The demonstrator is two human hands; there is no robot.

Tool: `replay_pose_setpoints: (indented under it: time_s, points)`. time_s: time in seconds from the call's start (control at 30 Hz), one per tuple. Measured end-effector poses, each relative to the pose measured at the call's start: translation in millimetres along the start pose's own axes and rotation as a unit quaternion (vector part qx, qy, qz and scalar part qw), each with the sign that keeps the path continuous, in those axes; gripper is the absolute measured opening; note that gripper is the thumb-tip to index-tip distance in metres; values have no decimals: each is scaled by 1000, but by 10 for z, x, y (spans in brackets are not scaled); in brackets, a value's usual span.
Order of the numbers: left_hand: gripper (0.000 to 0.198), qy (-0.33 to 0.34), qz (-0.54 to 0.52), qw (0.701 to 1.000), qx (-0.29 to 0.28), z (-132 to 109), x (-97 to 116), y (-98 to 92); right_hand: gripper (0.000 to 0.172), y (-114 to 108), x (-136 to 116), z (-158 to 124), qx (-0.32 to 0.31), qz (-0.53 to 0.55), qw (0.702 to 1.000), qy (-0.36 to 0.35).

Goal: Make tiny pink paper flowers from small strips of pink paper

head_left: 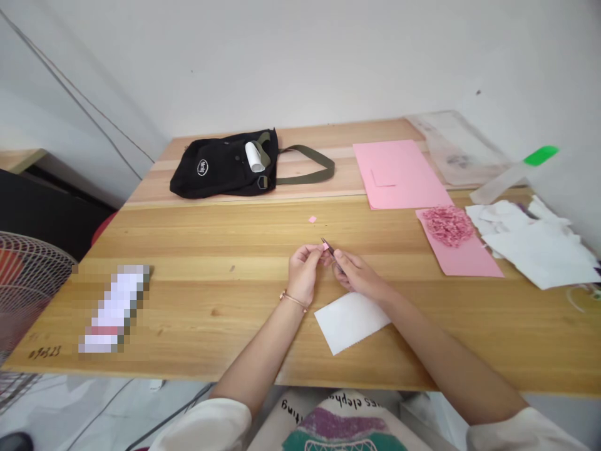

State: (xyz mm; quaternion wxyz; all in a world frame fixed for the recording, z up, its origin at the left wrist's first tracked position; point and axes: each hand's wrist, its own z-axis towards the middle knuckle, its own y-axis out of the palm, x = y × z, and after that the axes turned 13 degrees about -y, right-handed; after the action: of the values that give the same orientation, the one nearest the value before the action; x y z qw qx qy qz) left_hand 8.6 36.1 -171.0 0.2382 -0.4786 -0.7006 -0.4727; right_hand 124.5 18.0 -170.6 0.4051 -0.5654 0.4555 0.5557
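My left hand (304, 269) is closed, pinching a tiny pink paper piece (325, 247) between thumb and fingertips. My right hand (355, 272) grips slim dark pointed tweezers (332, 252), their tips beside that piece. The two hands almost meet above the middle of the table. A little beyond them lies a small pink paper square (312, 219). Partly under my right forearm is a white paper sheet (350, 321). Off to the right, a heap of pink paper bits (448, 226) rests on a pink sheet (469, 262).
Large pink paper (404, 172) lies at the back right, near a clear plastic sleeve (462, 147). White papers (544, 247) and a green-capped translucent tube (514, 175) are at the right. A black bag (220, 166) sits at the back; a blurred phone-like object (115, 307) lies left.
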Motion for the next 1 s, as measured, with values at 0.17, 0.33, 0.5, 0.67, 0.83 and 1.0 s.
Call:
replay_pose_setpoints:
  time_s: [0.17,0.33,0.5,0.67,0.83,1.0]
  points:
    - [9,1,9,1000,18,11,-19,-16,38,-3,0,0,-8,26,999,20]
    - [10,-7,8,1000,26,17,-24,-16,38,-24,33,3,-11,51,998,34]
    - [10,-5,10,999,33,21,-27,-16,39,-31,23,3,-11,50,998,40]
    - [11,-2,8,999,37,28,-28,-18,37,-26,10,3,-8,46,998,35]
    - [12,2,10,999,34,33,-34,-23,35,-15,5,14,-7,47,998,33]
    - [12,3,5,999,33,39,-44,-32,34,-16,11,25,-4,50,998,31]
